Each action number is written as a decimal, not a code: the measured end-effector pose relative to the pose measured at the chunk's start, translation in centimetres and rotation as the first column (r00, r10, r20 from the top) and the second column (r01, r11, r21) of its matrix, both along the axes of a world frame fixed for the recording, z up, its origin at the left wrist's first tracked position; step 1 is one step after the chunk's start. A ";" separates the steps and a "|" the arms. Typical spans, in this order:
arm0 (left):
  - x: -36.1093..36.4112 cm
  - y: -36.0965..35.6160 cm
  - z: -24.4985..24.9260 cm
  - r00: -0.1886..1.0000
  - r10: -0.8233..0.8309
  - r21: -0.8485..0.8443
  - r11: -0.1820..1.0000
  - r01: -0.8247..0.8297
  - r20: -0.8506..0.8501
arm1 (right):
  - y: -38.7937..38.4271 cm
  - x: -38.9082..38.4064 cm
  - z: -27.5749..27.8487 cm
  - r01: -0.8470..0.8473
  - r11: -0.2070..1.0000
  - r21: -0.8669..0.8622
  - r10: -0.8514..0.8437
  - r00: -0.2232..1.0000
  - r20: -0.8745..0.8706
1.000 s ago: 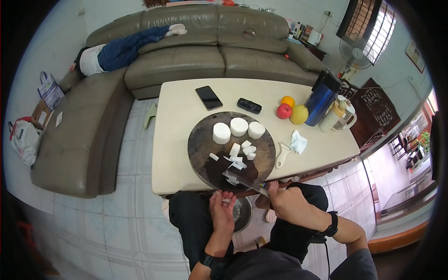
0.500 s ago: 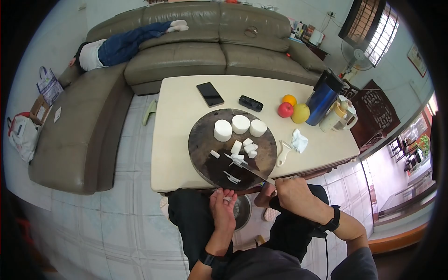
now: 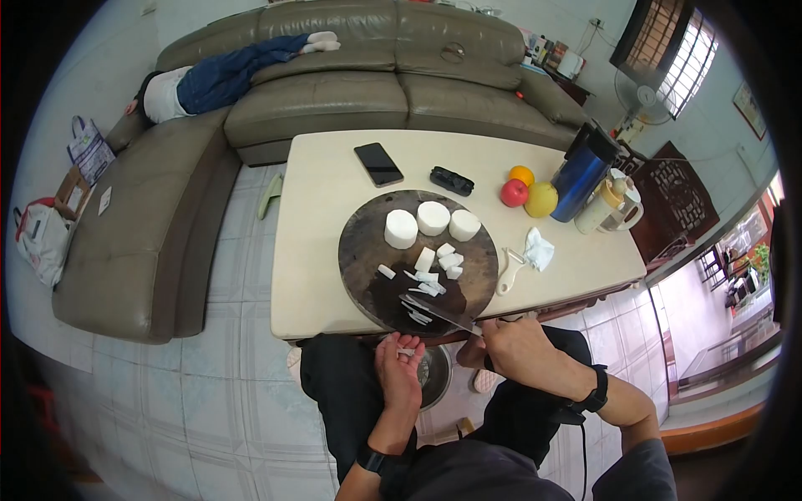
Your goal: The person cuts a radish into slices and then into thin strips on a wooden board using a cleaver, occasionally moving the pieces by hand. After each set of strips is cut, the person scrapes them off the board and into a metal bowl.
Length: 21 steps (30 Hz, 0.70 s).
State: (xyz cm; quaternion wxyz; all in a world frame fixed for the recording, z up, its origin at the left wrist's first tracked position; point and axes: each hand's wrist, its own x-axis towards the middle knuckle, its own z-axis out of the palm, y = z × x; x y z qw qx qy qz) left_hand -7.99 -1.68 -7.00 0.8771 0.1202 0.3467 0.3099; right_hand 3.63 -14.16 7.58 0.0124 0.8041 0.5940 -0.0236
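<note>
My right hand [image 3: 526,355] is closed round the handle of a kitchen knife [image 3: 441,312], its blade reaching left over the near part of a round wooden chopping board [image 3: 368,250]. Thin white strips [image 3: 416,313] that look like cut white radish lie by the blade, with more slices [image 3: 428,284] just beyond. My left hand [image 3: 399,367], palm up at the board's near edge, has its fingers curled round a small white radish piece [image 3: 406,351]. Three thick white radish chunks [image 3: 433,218] stand at the back of the board, and several smaller blocks [image 3: 451,260] lie in front of them.
On the cream table [image 3: 313,250] are a phone [image 3: 378,164], a black case [image 3: 452,181], fruit [image 3: 515,194], a blue flask [image 3: 584,174], a peeler [image 3: 509,272] and a crumpled tissue [image 3: 539,249]. A metal bowl [image 3: 437,377] sits below. Someone lies on the sofa [image 3: 317,104].
The knife has come nearer and slightly left, from the heap of slices to the thin strips. My left hand stays near the board's edge. The view has shifted slightly.
</note>
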 end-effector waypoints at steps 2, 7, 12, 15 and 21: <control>0.1 -0.1 0.1 1.000 0.013 -0.004 1.000 -0.013 -0.016 | 0.0 -0.2 0.5 0.071 0.997 0.002 -0.071 0.997 -0.032; 0.2 0.0 -0.1 1.000 0.008 0.011 1.000 -0.008 -0.017 | 0.0 0.9 0.1 0.070 0.997 0.030 -0.070 0.997 -0.024; 0.1 0.0 -0.1 1.000 0.015 0.012 1.000 -0.015 -0.010 | -0.3 0.8 -0.1 0.031 0.998 0.058 -0.028 0.998 -0.048; 0.1 0.0 -0.1 1.000 0.020 0.008 1.000 -0.019 -0.009 | -0.8 0.4 0.4 0.014 0.999 -0.040 -0.015 1.000 -0.021; -0.1 0.0 -0.1 1.000 0.017 0.013 1.000 -0.017 0.004 | -0.9 -0.1 2.2 -0.028 0.994 -0.106 0.018 0.996 -0.093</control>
